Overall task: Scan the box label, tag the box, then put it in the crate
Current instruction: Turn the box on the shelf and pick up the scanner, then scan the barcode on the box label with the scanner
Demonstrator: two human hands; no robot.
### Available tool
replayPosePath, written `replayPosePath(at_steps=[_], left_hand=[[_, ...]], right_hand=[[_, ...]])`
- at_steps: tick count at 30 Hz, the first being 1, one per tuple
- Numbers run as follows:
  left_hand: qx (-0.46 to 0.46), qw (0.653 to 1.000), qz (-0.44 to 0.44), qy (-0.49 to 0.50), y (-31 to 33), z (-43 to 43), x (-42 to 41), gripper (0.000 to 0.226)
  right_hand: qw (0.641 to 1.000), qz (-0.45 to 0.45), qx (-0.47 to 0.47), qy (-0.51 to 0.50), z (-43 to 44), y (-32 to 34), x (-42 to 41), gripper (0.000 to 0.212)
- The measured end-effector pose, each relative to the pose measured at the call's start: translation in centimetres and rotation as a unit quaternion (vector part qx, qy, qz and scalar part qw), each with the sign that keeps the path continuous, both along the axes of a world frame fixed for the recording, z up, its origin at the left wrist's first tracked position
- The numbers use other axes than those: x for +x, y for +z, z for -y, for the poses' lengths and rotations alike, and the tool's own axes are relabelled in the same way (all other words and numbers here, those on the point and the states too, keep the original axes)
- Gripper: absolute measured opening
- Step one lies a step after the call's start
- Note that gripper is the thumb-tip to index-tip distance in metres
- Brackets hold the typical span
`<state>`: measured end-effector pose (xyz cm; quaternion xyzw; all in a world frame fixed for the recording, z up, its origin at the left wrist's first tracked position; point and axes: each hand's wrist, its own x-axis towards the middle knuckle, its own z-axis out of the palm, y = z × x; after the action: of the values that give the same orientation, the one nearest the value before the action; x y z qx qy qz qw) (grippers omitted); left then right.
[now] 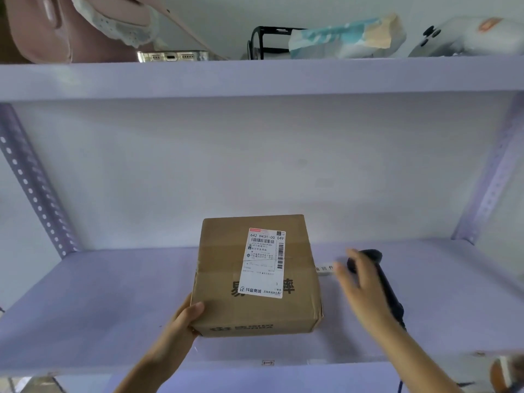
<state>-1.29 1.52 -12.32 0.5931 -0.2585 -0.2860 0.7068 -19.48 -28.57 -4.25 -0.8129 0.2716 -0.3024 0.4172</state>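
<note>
Shelf (99, 307) fills the view, another tier above it with clutter. Cardboard box (256, 275) sits on the shelf at centre, slightly toward 6 o'clock, shipping label (263, 263) face up and unobstructed. Left hand (184, 321) at the box's 7 o'clock corner, thumb on the top edge, remaining fingers hidden underneath, so it's clamped on that corner. Right hand (365, 290) at 3 o'clock of the box, fingers spread and blurred, over a black handheld scanner (380, 282) lying on the shelf; no closed grip visible yet. Small white tag strip (324, 268) between box and scanner. No crate in view.

Step in hand looks like picking up the scanner. Suggest: wrap the handle fully, keep the left hand pinning the box flat, aim at the top barcode square-on, avoid shading the label.
</note>
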Motion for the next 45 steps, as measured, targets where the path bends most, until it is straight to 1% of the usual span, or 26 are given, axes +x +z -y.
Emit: replayPosePath(at_steps=[1, 2, 3, 4, 5, 6, 8, 9, 12, 14, 16, 17, 20, 23, 25, 28, 30, 31, 33, 37, 41, 45], left_hand=[[-0.002, 1.0, 0.004, 0.001, -0.1, 0.0, -0.1, 0.066], [-0.003, 1.0, 0.005, 0.0, -0.1, 0.0, -0.1, 0.066], [-0.005, 1.0, 0.006, 0.002, -0.1, 0.0, -0.1, 0.066], [-0.008, 1.0, 0.005, 0.006, -0.1, 0.0, -0.2, 0.066], [-0.008, 1.0, 0.006, 0.008, -0.1, 0.0, -0.2, 0.066], [-0.007, 1.0, 0.008, 0.008, -0.1, 0.0, -0.2, 0.066], [-0.005, 1.0, 0.006, 0.011, -0.2, 0.0, -0.2, 0.065], [-0.005, 1.0, 0.006, 0.013, -0.2, 0.0, -0.2, 0.065], [-0.001, 1.0, 0.014, 0.014, 0.0, -0.1, -0.5, 0.067], [0.003, 1.0, 0.016, 0.012, 0.2, -0.1, -0.7, 0.067], [0.003, 1.0, 0.017, 0.012, 0.5, -0.1, -0.9, 0.066], [0.003, 1.0, 0.019, 0.012, 0.6, -0.2, -1.0, 0.066], [0.001, 1.0, 0.025, 0.017, 0.9, -0.3, -1.2, 0.065], [0.0, 0.999, 0.028, 0.015, 1.2, -0.3, -1.5, 0.06], [-0.001, 0.999, 0.032, 0.016, 1.3, -0.2, -1.6, 0.056], [0.003, 0.999, 0.038, 0.014, 1.6, -0.2, -1.8, 0.053], [0.005, 0.999, 0.046, 0.012, 1.9, -0.1, -1.9, 0.054], [0.005, 0.999, 0.049, 0.009, 2.0, -0.1, -2.0, 0.055], [0.004, 0.999, 0.054, 0.005, 2.2, 0.0, -2.1, 0.057], [0.01, 0.998, 0.061, 0.004, 2.2, -0.1, -2.1, 0.057], [0.019, 0.998, 0.065, 0.001, 2.2, -0.2, -2.0, 0.057], [0.027, 0.998, 0.063, 0.008, 2.0, -0.3, -2.0, 0.056]], right_hand=[[0.997, -0.024, -0.042, -0.054, 1.9, 0.5, 0.1, 0.041], [0.99, -0.078, -0.058, -0.099, 3.6, 1.1, 0.1, 0.053], [0.979, -0.155, -0.05, -0.125, 5.0, 1.5, 0.2, 0.069], [0.964, -0.229, -0.033, -0.134, 6.0, 1.6, 0.3, 0.08], [0.95, -0.285, -0.015, -0.127, 6.8, 1.6, 0.5, 0.083], [0.943, -0.314, 0.005, -0.11, 7.4, 1.3, 0.7, 0.083], [0.946, -0.31, 0.053, -0.085, 8.3, 0.6, 1.2, 0.073], [0.945, -0.308, 0.069, -0.089, 8.6, 0.4, 1.4, 0.064], [0.934, -0.314, 0.13, -0.11, 9.5, -0.5, 1.5, 0.027], [0.934, -0.277, 0.204, -0.096, 9.5, -1.1, 1.0, 0.009], [0.94, -0.233, 0.235, -0.082, 9.3, -1.1, 0.5, 0.002], [0.947, -0.209, 0.235, -0.069, 9.0, -0.6, 0.2, 0.004], [0.971, -0.139, 0.194, 0.003, 7.9, 2.8, -0.1, 0.006], [0.98, -0.132, 0.085, 0.124, 6.3, 7.3, -1.3, 0.015], [0.971, -0.158, -0.003, 0.181, 4.9, 10.0, -2.4, 0.02], [0.946, -0.213, -0.115, 0.218, 2.6, 12.2, -3.5, 0.028], [0.922, -0.249, -0.187, 0.229, 1.5, 12.5, -3.5, 0.028], [0.912, -0.264, -0.207, 0.235, 1.2, 12.6, -3.3, 0.026], [0.902, -0.281, -0.216, 0.246, 0.6, 12.7, -2.9, 0.024], [0.915, -0.266, -0.19, 0.237, 0.6, 12.6, -2.3, 0.017], [0.913, -0.273, -0.187, 0.24, 1.0, 11.9, -1.8, 0.01], [0.912, -0.273, -0.196, 0.234, 1.4, 11.3, -1.4, 0.008]])
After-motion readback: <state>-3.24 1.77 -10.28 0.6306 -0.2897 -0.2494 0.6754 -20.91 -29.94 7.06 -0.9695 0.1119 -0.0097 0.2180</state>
